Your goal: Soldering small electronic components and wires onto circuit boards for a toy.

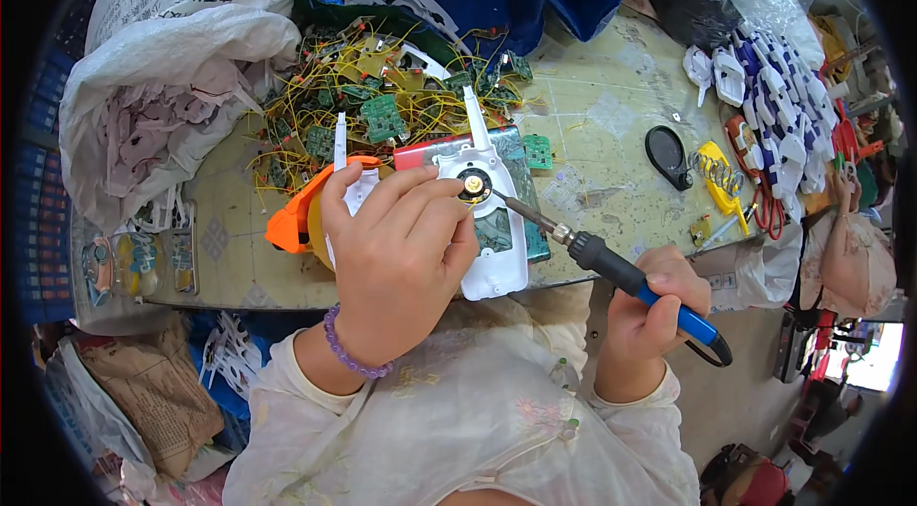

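Note:
In my right hand (659,301) is a soldering iron (607,263) with a blue and black handle. Its metal tip points left and reaches the edge of a round black speaker (475,184) with a brass-coloured centre. This speaker sits in a white plastic housing (501,263) with a long narrow arm pointing away from me. My left hand (401,258) lies over the housing's left side, fingers curled, index fingertip at the speaker; whatever is under the fingers is hidden. Another white narrow piece (340,143) shows beyond its fingers, beside an orange tool-like object (291,218).
Behind my hands lies a heap of green circuit boards (382,117) with yellow wires. A white sack (181,38) of plastic parts stands left. To the right are a black oval piece (667,157), a yellow stand with a metal coil (721,177), red-handled scissors (769,210) and stacked white-purple housings (778,105).

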The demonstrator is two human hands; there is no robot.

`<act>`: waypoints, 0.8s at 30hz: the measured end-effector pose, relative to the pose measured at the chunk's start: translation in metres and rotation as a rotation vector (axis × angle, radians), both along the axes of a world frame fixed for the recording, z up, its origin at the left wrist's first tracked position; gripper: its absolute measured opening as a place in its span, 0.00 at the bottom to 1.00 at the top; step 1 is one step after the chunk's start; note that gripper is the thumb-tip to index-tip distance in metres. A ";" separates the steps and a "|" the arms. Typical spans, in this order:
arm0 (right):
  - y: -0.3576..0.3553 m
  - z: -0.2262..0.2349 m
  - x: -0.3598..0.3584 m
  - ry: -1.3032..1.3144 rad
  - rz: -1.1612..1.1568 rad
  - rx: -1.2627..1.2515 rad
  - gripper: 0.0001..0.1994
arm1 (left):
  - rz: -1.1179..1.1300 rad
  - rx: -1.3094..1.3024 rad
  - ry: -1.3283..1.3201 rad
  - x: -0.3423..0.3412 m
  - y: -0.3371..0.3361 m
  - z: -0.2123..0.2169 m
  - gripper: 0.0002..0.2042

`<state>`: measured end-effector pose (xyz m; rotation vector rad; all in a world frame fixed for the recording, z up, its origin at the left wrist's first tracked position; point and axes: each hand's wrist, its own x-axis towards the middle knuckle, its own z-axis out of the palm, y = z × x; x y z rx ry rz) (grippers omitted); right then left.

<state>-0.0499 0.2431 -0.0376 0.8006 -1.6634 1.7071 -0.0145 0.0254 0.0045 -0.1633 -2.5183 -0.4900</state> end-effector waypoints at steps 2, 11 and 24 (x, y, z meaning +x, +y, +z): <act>-0.001 0.001 0.001 -0.013 0.029 0.029 0.11 | 0.003 -0.004 0.001 0.001 0.000 0.000 0.06; -0.003 0.005 0.001 -0.006 0.034 0.080 0.10 | -0.007 -0.023 0.021 0.000 -0.001 -0.001 0.05; 0.002 0.007 0.001 0.050 0.077 0.172 0.11 | -0.001 -0.014 0.003 -0.002 0.001 0.000 0.06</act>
